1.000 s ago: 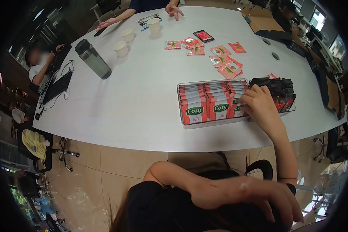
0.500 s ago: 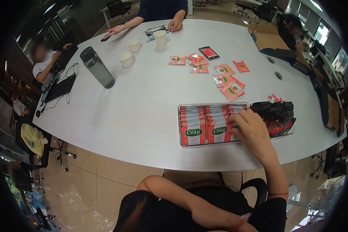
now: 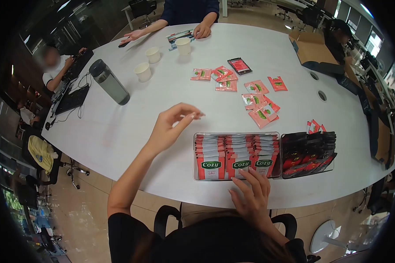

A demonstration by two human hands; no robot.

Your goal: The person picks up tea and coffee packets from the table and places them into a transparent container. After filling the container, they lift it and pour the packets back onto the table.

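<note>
My left hand [image 3: 173, 125] hovers above the table, left of the loose packets, with its fingers curved and apart and nothing between them. At the front edge of a clear box of red and white Cozy sachets [image 3: 211, 165], my right hand [image 3: 252, 195] has its fingers spread and holds nothing; whether the fingertips touch the box I cannot tell. Directly right of that box stands a second clear box with black and red sachets [image 3: 305, 151]. Several loose pink-red packets [image 3: 263, 115] lie behind the boxes, near a black-edged red packet [image 3: 239, 65].
On the white table [image 3: 118, 144] stand a grey bottle [image 3: 109, 82] and three paper cups [image 3: 142, 72]. Across it, a person's hands [image 3: 202, 30] rest by some pens [image 3: 180, 34]. Laptops are at left, where another person sits; open cardboard boxes [image 3: 314, 46] line the right edge.
My left hand has risen from my lap to above the table. My right hand has moved off the sachets' right side to the box's front edge. The view has shifted slightly.
</note>
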